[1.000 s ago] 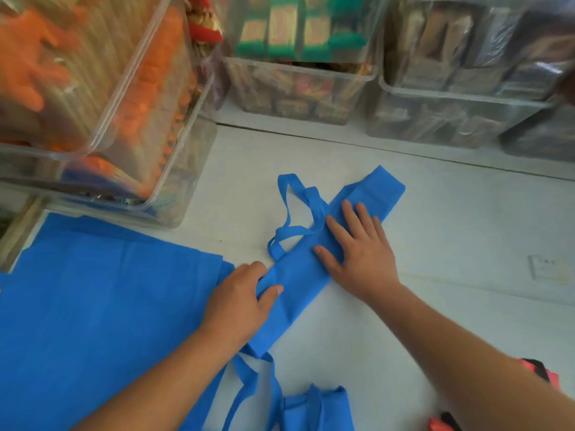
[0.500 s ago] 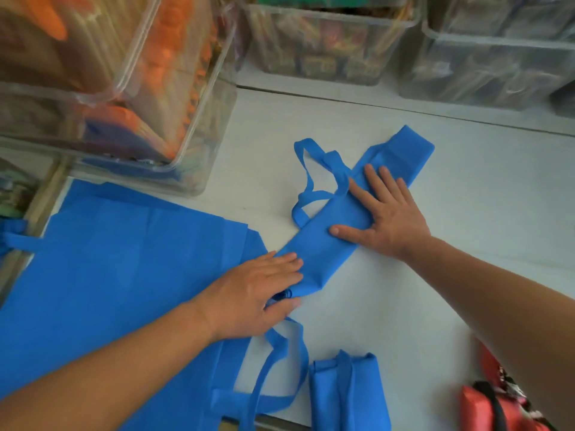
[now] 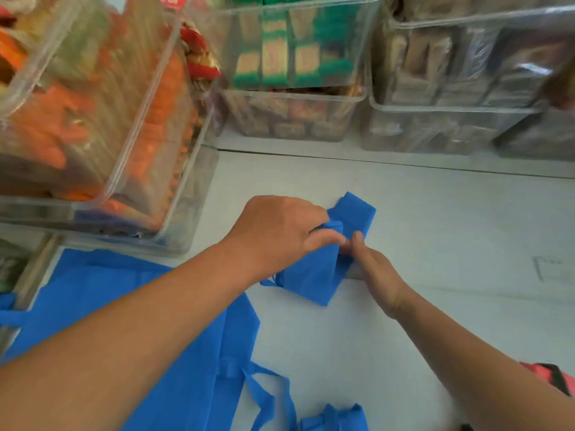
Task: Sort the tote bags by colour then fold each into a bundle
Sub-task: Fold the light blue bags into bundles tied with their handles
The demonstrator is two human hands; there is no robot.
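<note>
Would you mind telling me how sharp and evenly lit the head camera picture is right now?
Head view: soft, even light with no hard shadows; the clear bins along the top are smeared by motion blur; the left hand, right hand and folded blue tote are only slightly soft; wide-angle bending shows at the edges.

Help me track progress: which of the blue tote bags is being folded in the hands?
The narrow blue bag mid-table, pinched between left hand and right hand; the flat bag and the bundle lie untouched.
</note>
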